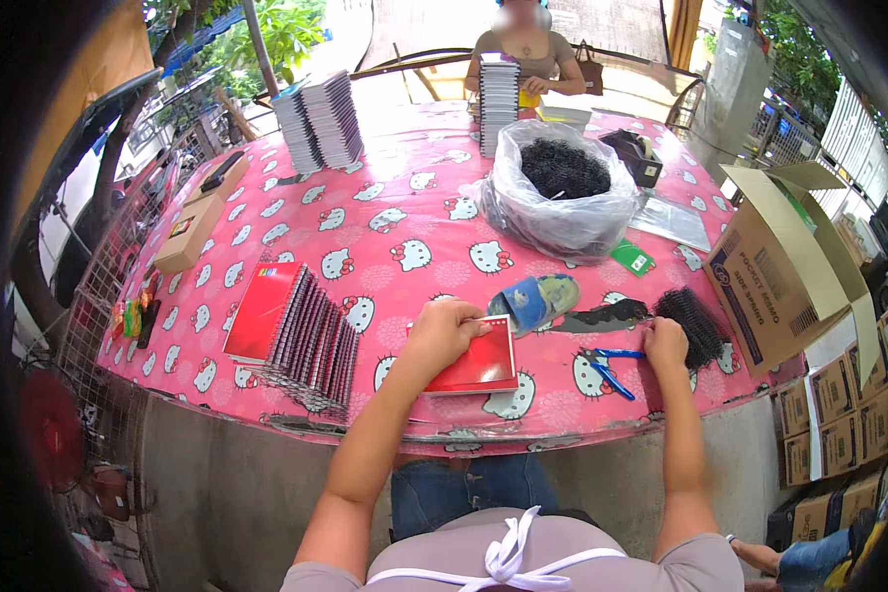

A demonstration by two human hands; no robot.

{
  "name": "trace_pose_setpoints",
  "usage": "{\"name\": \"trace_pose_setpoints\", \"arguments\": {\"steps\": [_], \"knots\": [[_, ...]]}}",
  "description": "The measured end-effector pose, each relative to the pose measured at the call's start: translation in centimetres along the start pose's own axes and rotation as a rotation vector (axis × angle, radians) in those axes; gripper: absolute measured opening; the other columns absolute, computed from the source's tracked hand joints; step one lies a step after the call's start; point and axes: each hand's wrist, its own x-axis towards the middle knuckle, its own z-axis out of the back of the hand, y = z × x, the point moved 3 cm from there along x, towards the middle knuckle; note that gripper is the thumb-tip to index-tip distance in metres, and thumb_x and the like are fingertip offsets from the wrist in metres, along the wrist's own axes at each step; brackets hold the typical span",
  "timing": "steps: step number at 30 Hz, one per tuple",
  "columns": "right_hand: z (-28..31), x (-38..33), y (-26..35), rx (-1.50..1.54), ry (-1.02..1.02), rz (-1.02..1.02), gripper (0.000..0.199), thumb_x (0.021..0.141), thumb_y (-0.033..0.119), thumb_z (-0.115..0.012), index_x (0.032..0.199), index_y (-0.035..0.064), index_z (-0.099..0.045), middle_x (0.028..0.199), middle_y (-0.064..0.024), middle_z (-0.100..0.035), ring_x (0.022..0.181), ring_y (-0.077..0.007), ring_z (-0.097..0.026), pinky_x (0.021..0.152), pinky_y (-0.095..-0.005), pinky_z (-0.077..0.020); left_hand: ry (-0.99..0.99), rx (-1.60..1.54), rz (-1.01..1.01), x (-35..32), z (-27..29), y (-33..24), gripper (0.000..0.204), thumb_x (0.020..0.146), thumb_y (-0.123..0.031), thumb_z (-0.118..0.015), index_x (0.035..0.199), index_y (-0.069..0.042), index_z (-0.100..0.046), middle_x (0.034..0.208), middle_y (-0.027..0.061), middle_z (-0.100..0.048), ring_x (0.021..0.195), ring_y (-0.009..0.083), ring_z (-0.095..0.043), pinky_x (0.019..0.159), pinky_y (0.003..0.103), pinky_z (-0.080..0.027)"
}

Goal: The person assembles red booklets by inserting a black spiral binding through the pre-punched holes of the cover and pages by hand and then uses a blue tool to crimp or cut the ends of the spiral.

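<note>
A small unbound red-covered notebook (481, 365) lies near the front edge of the table. My left hand (444, 333) grips its upper side, thumb over the cover. At the left edge of a pile of black plastic spiral coils (696, 321) is my right hand (667, 342), fingers closed together. What is between those fingers is hidden. Blue-handled pliers (617, 375) lie just left of my right hand. Beyond the notebook rests a blue slipper (533, 302). Stacked spiral-bound red notebooks (271, 316) stand to the left.
A plastic bag (538, 225) full of black coils stands farther back. At right is an open cardboard box (784, 281); a green card (632, 259) lies between. Tall notebook stacks (321, 123) stand at the back. Across the table (405, 212) a person (531, 54) handles something yellow.
</note>
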Motion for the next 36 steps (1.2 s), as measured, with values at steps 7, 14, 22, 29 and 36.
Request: {"name": "trace_pose_setpoints", "arguments": {"steps": [7, 14, 22, 29, 36], "knots": [[7.6, -2.8, 9.7, 0.591, -0.155, 0.51, 0.031, 0.074, 0.0, -0.065, 0.105, 0.002, -0.067, 0.087, -0.0149, -0.063, 0.077, -0.026, -0.061, 0.069, -0.0331, -0.0483, -0.263, 0.294, -0.226, -5.4, 1.7, -4.7, 0.013, 0.08, -0.024, -0.069, 0.091, -0.017, -0.072, 0.087, 0.0014, -0.066, 0.095, 0.0209, -0.059, 0.101, 0.058, -0.019], [10.8, -6.5, 17.4, 1.041, 0.075, 0.526, 0.03, 0.075, 0.003, -0.071, 0.105, 0.0057, -0.068, 0.086, -0.0104, -0.064, 0.073, -0.0175, -0.061, 0.063, -0.0273, -0.0475, -0.347, 0.336, -0.113, -6.0, 0.9, -5.5, 0.015, 0.082, -0.031, -0.068, 0.093, -0.022, -0.073, 0.097, -0.0032, -0.067, 0.111, 0.0218, -0.052, 0.101, 0.067, -0.004], [10.0, -5.2, 18.4, 0.95, -0.077, 0.525, 0.023, 0.072, 0.002, -0.071, 0.095, 0.004, -0.068, 0.087, -0.0102, -0.063, 0.078, -0.0213, -0.062, 0.066, -0.0304, -0.0483, -0.365, 0.298, -0.064, -5.9, 0.7, -6.0, 0.019, 0.08, -0.032, -0.069, 0.093, -0.019, -0.074, 0.098, -0.0041, -0.067, 0.113, 0.0218, -0.05, 0.1, 0.07, -0.006], [10.1, -4.4, 19.0, 1.072, 0.118, 0.474, 0.02, 0.068, -0.001, -0.072, 0.087, 0.0026, -0.065, 0.084, -0.0083, -0.06, 0.076, -0.0195, -0.06, 0.068, -0.0294, -0.0473, -0.33, 0.206, -0.073, -5.4, 0.5, -6.1, 0.02, 0.078, -0.031, -0.071, 0.09, -0.016, -0.073, 0.09, -0.0015, -0.068, 0.102, 0.0208, -0.054, 0.095, 0.062, -0.02], [10.9, -3.5, 18.4, 1.076, 0.299, 0.586, 0.017, 0.069, -0.002, -0.072, 0.084, 0.0009, -0.063, 0.081, -0.0055, -0.058, 0.074, -0.013, -0.057, 0.065, -0.025, -0.0452, -0.342, 0.238, -0.085, -5.1, 0.4, -6.4, 0.019, 0.076, -0.031, -0.073, 0.087, -0.015, -0.073, 0.085, -0.0026, -0.068, 0.097, 0.019, -0.055, 0.091, 0.055, -0.026]]}}
